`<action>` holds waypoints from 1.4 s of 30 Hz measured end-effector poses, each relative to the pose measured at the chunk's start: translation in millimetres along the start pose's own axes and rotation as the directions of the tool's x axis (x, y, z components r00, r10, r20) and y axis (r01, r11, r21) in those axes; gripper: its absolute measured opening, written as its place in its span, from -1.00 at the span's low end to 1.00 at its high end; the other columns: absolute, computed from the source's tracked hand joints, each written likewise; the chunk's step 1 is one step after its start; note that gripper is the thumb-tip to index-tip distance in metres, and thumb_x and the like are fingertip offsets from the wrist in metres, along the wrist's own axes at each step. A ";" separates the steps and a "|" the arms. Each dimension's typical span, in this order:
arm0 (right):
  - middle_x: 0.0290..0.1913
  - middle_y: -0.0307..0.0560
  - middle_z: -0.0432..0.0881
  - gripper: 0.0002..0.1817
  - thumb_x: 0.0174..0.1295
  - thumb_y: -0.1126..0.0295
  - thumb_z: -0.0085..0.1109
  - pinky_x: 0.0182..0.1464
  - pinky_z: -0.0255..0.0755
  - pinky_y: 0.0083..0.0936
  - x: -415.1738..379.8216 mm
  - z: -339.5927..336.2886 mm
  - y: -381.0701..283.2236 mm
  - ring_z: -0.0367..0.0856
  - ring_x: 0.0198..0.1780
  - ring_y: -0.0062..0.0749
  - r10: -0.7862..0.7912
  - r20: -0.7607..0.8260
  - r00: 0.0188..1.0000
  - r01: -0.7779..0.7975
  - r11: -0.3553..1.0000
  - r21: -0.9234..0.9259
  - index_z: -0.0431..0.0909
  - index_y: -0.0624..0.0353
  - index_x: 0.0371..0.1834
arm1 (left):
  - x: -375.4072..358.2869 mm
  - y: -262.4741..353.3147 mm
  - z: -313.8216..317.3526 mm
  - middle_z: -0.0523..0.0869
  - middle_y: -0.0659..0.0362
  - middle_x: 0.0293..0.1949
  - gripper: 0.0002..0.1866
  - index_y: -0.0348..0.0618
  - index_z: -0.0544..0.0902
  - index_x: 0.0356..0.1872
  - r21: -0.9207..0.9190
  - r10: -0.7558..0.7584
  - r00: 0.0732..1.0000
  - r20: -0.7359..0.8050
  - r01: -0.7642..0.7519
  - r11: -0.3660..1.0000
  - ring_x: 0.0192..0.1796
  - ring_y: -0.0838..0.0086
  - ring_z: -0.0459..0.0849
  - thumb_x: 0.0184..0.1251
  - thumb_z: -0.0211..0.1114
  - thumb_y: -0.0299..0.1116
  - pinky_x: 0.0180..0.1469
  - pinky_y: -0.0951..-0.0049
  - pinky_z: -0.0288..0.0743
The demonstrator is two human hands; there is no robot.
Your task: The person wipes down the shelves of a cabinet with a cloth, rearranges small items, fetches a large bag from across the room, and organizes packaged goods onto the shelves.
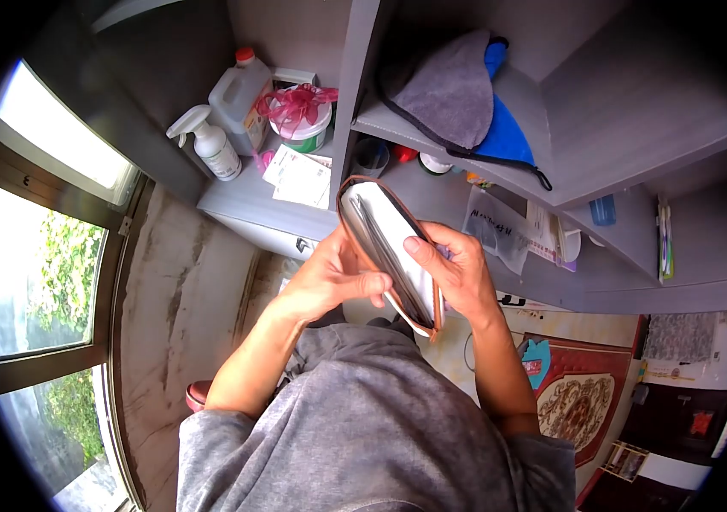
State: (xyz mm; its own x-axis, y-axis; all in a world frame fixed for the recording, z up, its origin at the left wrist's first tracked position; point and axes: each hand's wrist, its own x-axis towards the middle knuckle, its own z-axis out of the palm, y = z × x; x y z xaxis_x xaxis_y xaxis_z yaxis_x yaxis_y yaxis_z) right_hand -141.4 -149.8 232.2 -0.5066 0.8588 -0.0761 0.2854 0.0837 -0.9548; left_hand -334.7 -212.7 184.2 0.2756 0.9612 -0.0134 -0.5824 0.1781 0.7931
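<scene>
Between my two hands is a long zip-around wallet (374,224) with brown edging, its zipper undone. The top gapes apart, showing pale inner dividers and a white inner side. My left hand (329,275) grips its left edge, with the thumb laid across toward the opening. On the right edge, my right hand (459,266) is wrapped round the wallet, thumb pressed on the white inside. The fingers behind the wallet are mostly hidden. I cannot make out what lies in the compartments.
Grey shelving stands ahead, holding a spray bottle (214,147), a plastic jug (242,101), a tub with a pink ribbon (302,115) and papers (302,181). A grey and blue cloth (457,94) hangs over a shelf edge. A window (39,273) is at left, a red patterned rug (581,397) at right.
</scene>
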 end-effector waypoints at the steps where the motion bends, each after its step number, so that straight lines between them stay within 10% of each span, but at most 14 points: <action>1: -0.22 -0.11 0.73 -0.69 0.38 0.30 0.18 -0.09 0.48 -0.55 -0.4 3.1 -0.6 0.61 -0.19 -0.59 -0.004 0.004 1.000 0.004 1.000 0.002 0.65 0.31 0.03 | 2.8 1.2 2.7 0.70 0.18 -0.09 -0.42 -0.18 0.35 0.22 0.022 0.053 0.999 -0.005 -0.053 0.998 -0.15 0.50 0.70 0.23 0.45 -0.48 -0.24 0.45 0.63; 9: -0.37 -0.02 0.71 -0.71 0.33 0.20 0.26 -0.23 0.53 -0.40 -15.7 -5.0 -9.4 0.69 -0.32 -0.44 0.090 0.063 0.994 -0.084 0.992 -0.094 0.60 0.26 -0.19 | 12.8 -17.8 -3.4 0.70 0.28 -0.26 -0.85 -0.07 0.56 -0.08 -0.326 0.064 0.945 -0.320 -0.174 0.929 -0.29 0.63 0.67 0.41 0.31 -0.38 -0.17 0.51 0.62; 13: -0.49 -0.09 0.69 -0.72 0.19 0.28 0.40 -0.34 0.49 -0.47 -30.1 3.3 5.6 0.66 -0.42 -0.52 -0.014 0.367 0.930 0.118 0.958 -0.263 0.61 0.27 -0.22 | 15.8 -18.3 -5.8 0.68 0.31 -0.21 -0.75 -0.05 0.56 0.03 -0.311 0.131 0.916 -0.380 -0.260 0.914 -0.22 0.62 0.64 0.44 0.28 -0.24 -0.13 0.49 0.60; 19: -0.49 0.03 0.66 -0.71 0.31 0.21 0.22 -0.33 0.49 -0.33 -35.8 16.1 9.8 0.68 -0.46 -0.21 0.121 0.176 0.977 -0.074 0.965 -0.251 0.59 0.28 -0.25 | 11.8 -31.4 -0.2 0.64 0.11 -0.05 -0.49 -0.13 0.37 0.24 -0.051 0.285 0.927 -0.242 -0.306 0.951 -0.04 0.39 0.66 0.42 0.30 -0.12 -0.01 0.31 0.61; 30: -0.51 -0.22 0.64 -0.72 0.41 0.27 0.15 -0.38 0.42 -0.64 -40.4 4.1 33.3 0.61 -0.43 -0.65 0.197 0.193 0.961 -0.223 0.967 0.125 0.63 0.27 -0.35 | 4.0 -41.4 1.6 0.72 0.18 -0.15 -0.76 -0.22 0.53 0.01 -0.078 0.194 0.943 -0.269 -0.222 0.972 -0.10 0.55 0.68 0.39 0.32 -0.46 -0.04 0.46 0.56; 36: -0.54 -0.16 0.58 -0.67 0.41 0.27 0.07 -0.38 0.40 -0.64 -34.1 -0.5 17.5 0.54 -0.51 -0.57 0.242 0.233 0.942 -0.311 0.892 0.327 0.58 0.29 -0.44 | -10.0 -29.8 7.4 0.66 0.17 -0.07 -0.66 -0.24 0.46 0.12 0.221 0.044 0.998 -0.044 -0.033 0.975 -0.03 0.54 0.62 0.40 0.31 -0.44 0.04 0.46 0.52; 40: -0.59 -0.14 0.56 -0.66 0.40 0.23 0.06 -0.54 0.22 -0.71 -19.1 -14.2 -5.1 0.42 -0.61 -0.63 0.270 0.120 0.955 -0.295 0.835 0.465 0.55 0.24 -0.47 | -23.5 -42.1 11.4 0.67 0.15 -0.08 -0.58 -0.20 0.45 0.20 0.722 -0.085 0.996 -0.005 0.063 0.689 0.07 0.46 0.59 0.37 0.33 -0.39 0.15 0.33 0.46; 42: -0.60 -0.14 0.55 -0.66 0.40 0.22 0.06 -0.59 0.17 -0.72 -11.2 -26.7 -10.6 0.37 -0.65 -0.65 0.252 0.097 0.963 -0.268 0.853 0.448 0.55 0.23 -0.47 | -27.3 -55.4 4.0 0.67 0.17 -0.08 -0.60 -0.21 0.47 0.16 0.660 -0.111 0.993 -0.026 0.100 0.744 0.06 0.50 0.59 0.37 0.34 -0.39 0.13 0.37 0.46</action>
State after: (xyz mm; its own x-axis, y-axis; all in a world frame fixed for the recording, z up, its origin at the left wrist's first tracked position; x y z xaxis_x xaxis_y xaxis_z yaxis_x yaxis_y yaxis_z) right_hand -117.0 -146.7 250.8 -0.4949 0.7989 -0.3417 0.0146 -0.3855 -0.9226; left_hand -306.9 -249.6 143.1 0.3192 0.9404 -0.1173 0.0994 0.0898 0.9910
